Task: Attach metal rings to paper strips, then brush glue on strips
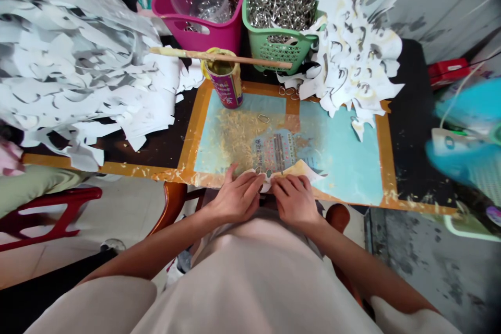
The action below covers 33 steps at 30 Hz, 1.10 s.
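At the table's near edge, my left hand (pixel 239 195) presses its fingers onto the left end of a white cut piece (pixel 305 169), which has a yellowish smear. My right hand (pixel 294 197) pinches the same piece from the right, fingers curled over it. Small oval metal rings seem to sit on the piece between my hands; my fingers partly cover them. Just beyond lies one loose oval metal ring (pixel 263 118) on the glue-stained light-blue mat (pixel 340 151). A purple can (pixel 227 88) of yellowish glue stands behind it, with a wooden stick (pixel 250 60) across its top.
Behind the can stand a magenta basket (pixel 215 36) and a green basket (pixel 282 52) full of metal rings. White cut pieces pile up at left (pixel 97 78) and at right (pixel 352 47). A red stool (pixel 58 203) and another person's leg (pixel 43 182) are at left.
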Motion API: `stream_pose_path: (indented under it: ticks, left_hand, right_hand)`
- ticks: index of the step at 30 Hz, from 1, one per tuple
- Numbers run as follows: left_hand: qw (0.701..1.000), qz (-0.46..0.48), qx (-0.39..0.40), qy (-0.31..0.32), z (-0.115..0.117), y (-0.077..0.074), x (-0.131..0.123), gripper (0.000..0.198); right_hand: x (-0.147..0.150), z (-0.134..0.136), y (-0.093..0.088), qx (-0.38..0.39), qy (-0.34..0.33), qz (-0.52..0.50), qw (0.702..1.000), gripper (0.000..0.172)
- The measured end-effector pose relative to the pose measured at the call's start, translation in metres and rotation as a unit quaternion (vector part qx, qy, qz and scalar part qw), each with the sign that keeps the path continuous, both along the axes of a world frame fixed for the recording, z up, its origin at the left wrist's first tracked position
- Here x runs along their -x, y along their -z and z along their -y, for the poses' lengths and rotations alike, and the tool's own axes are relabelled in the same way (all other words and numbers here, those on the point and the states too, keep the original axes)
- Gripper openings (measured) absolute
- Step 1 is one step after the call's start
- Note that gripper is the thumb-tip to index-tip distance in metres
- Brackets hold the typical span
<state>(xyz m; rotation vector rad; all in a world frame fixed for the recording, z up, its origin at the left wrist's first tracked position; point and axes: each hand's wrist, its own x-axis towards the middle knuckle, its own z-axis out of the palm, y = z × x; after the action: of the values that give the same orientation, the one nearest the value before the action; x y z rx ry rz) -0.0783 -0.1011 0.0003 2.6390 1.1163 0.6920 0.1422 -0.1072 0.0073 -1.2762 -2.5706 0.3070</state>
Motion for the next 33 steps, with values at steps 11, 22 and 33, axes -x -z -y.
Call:
stream_pose_path:
  ticks: [11, 22, 33]
  left_hand:
    - [0.999, -0.031, 0.000, -0.014, 0.008, 0.003, -0.002, 0.038]
    - [0.987, 0.116, -0.036, -0.108, 0.028, 0.011, 0.002, 0.048]
    - [0.779, 0.467, 0.366, -0.203, 0.012, -0.047, -0.026, 0.042]
  right_hand:
    - [-0.018, -0.027, -0.033, 0.124, 0.086, -0.173, 0.973, 0.034]
    - [0.006, -0.062, -0.035, 0.201, 0.028, -0.083, 0.976, 0.007]
    - [0.012, -0.057, -0.090, 0.364, 0.013, -0.290, 0.885, 0.017]
